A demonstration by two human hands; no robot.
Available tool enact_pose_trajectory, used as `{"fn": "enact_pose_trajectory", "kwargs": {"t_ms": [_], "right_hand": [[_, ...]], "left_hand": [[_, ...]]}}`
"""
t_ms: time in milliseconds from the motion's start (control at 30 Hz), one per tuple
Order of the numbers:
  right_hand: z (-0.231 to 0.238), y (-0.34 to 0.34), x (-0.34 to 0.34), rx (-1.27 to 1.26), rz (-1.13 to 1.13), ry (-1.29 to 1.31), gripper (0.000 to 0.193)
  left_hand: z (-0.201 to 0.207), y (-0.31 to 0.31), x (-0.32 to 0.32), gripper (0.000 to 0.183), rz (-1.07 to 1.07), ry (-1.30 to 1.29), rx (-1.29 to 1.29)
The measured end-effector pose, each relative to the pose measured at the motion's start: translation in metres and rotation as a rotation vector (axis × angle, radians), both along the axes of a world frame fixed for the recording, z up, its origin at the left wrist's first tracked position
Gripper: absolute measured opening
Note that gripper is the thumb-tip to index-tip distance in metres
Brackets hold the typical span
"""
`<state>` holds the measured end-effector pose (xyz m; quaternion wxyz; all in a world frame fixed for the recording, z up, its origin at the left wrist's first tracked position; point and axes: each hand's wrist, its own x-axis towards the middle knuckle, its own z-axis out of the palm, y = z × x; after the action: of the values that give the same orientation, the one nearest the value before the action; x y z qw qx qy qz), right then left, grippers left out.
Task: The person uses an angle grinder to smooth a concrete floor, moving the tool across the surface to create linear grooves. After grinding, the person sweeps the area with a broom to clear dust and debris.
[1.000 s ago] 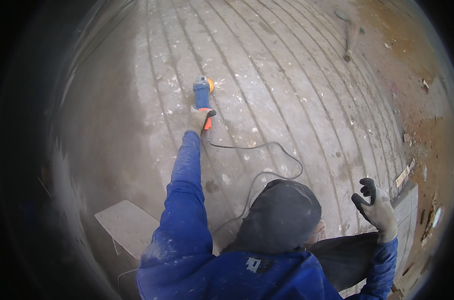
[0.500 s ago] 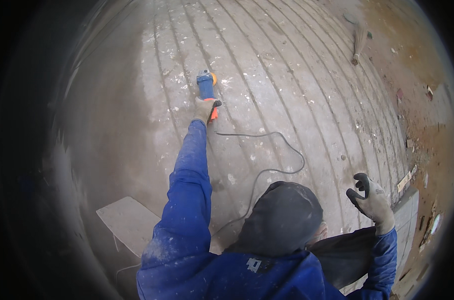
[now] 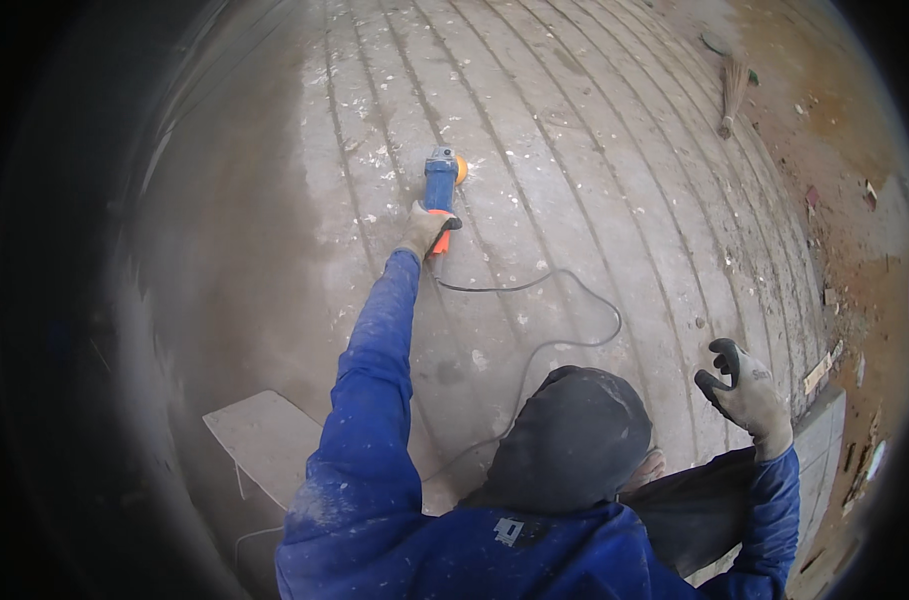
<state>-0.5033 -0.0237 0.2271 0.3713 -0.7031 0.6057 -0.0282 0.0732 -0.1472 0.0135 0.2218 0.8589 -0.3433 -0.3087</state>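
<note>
My left hand [image 3: 421, 228], in a pale work glove with dark fingertips, reaches out across the floor. It is closed round the orange rear handle of a blue angle grinder [image 3: 439, 187]. A yellow disc [image 3: 461, 168] shows at the right side of the grinder's head, close to the grooved concrete floor [image 3: 534, 200]. From the handle a thin dark power cord [image 3: 574, 343] curves right and back toward my body. My right hand [image 3: 752, 400], gloved alike, is raised on the right above my dark-trousered leg. Its fingers are curled but apart, and nothing is in them.
A pale flat board [image 3: 264, 440] stands at the lower left, with a thin light wire [image 3: 249, 537] by it. At the far right lies a straw brush [image 3: 732, 95]. Scattered debris [image 3: 814, 200] and a grey block edge [image 3: 824, 430] line the right side.
The grinder, held in my left hand, has moved to the right over the floor. The whole view has shifted slightly. My right hand keeps its curled, empty pose.
</note>
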Motion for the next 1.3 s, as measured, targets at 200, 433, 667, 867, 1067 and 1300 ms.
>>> {"fn": "enact_pose_trajectory", "kwargs": {"t_ms": [200,433,667,867,1067,1300], "right_hand": [[-0.005,-0.002,0.001,-0.008,0.016,0.027,0.046],[-0.002,0.000,-0.001,-0.006,-0.010,0.053,0.046],[0.000,0.005,-0.006,0.008,-0.039,0.094,0.047],[0.013,0.015,-0.024,0.061,-0.129,0.099,0.048],[0.012,0.056,-0.070,0.191,-0.419,0.041,0.047],[-0.011,0.071,-0.085,0.158,-0.377,0.255,0.044]], "left_hand": [[-0.009,-0.001,-0.001,0.069,-0.007,0.044,0.004],[-0.007,-0.007,-0.016,0.075,0.008,0.111,-0.036],[-0.020,-0.012,-0.015,0.063,0.034,0.111,-0.012],[-0.022,0.008,0.022,0.074,-0.024,-0.011,-0.101],[0.001,-0.001,0.112,0.059,0.140,0.103,-0.208],[-0.002,-0.045,0.162,0.050,0.321,0.285,0.069]]}}
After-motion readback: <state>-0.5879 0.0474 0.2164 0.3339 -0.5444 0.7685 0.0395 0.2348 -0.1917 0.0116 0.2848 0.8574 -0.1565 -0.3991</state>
